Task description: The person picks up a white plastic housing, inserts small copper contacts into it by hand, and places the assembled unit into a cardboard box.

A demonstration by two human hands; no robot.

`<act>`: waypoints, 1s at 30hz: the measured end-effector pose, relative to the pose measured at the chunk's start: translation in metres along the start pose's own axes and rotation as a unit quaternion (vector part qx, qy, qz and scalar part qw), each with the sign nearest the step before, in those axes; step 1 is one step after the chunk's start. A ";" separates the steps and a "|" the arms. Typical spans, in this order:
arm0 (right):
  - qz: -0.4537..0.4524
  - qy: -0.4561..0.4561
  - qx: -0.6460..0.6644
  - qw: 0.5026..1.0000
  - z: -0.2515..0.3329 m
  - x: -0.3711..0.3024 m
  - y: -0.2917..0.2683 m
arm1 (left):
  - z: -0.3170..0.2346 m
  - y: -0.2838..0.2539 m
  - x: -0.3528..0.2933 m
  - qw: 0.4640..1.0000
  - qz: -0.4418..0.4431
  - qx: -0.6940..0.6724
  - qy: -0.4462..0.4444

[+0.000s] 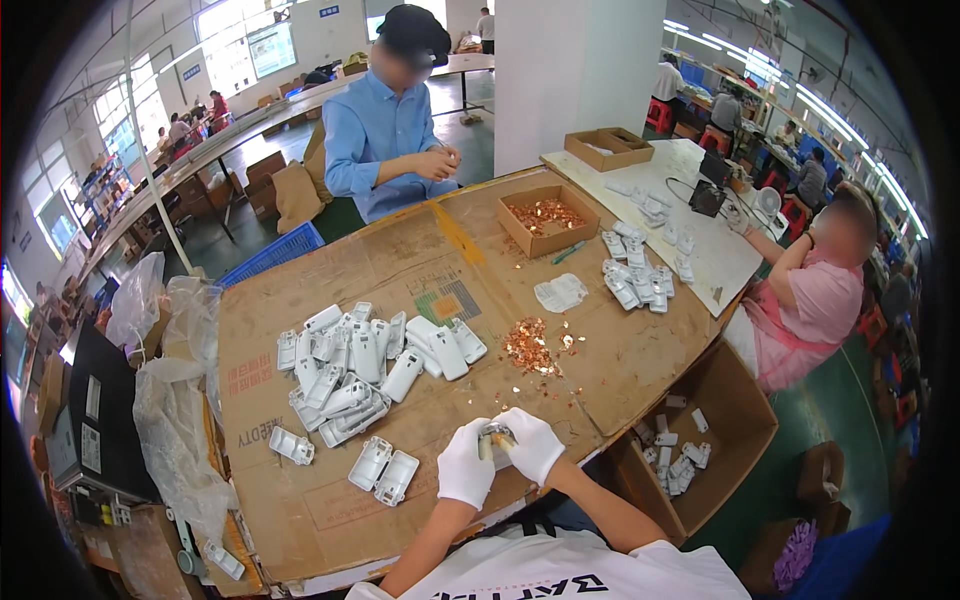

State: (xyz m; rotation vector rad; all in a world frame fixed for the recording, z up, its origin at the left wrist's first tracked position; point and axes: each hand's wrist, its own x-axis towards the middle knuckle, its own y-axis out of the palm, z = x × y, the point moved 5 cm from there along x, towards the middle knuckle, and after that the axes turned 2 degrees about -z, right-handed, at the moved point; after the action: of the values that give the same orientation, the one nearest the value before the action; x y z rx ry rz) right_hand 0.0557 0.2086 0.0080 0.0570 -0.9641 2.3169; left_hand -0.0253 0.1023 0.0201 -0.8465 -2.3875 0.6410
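Small silvery-and-white piece (494, 430) mostly hidden between the fingers, shape hard to make out; white-gloved left hand (466, 465) and white-gloved right hand (532, 445) both clamped on it. Wrists angled inward, bare forearms (612, 515) rising from below; loose copper-coloured flakes (533, 347) beyond the fingers on the brown cardboard-covered surface (360, 260).

Cardboard-covered table (620, 375), white casings (402, 376), copper-coloured pieces (530, 347)
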 end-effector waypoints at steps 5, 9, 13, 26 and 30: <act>-0.015 0.027 -0.033 0.999 0.011 -0.005 -0.012 | -0.007 0.003 -0.003 0.999 -0.002 -0.019 0.039; -0.061 0.049 -0.040 0.996 0.008 -0.008 -0.008 | -0.005 0.004 0.002 0.998 -0.014 -0.030 0.047; -0.017 0.090 -0.041 0.995 0.004 -0.009 0.002 | -0.007 0.002 0.006 0.999 -0.011 -0.033 -0.003; -0.123 -0.107 -0.278 0.947 0.044 -0.025 0.007 | 0.007 -0.004 0.026 0.983 -0.037 -0.125 -0.133; -0.100 -0.111 -0.301 0.942 0.035 -0.028 0.015 | 0.014 -0.001 0.022 0.977 -0.046 -0.164 -0.127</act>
State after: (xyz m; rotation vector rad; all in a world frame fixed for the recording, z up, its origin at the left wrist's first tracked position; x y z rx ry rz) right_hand 0.0634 0.1630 0.0164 0.1583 -1.6629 1.7719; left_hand -0.0491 0.1129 0.0166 -0.8196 -2.7985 0.3392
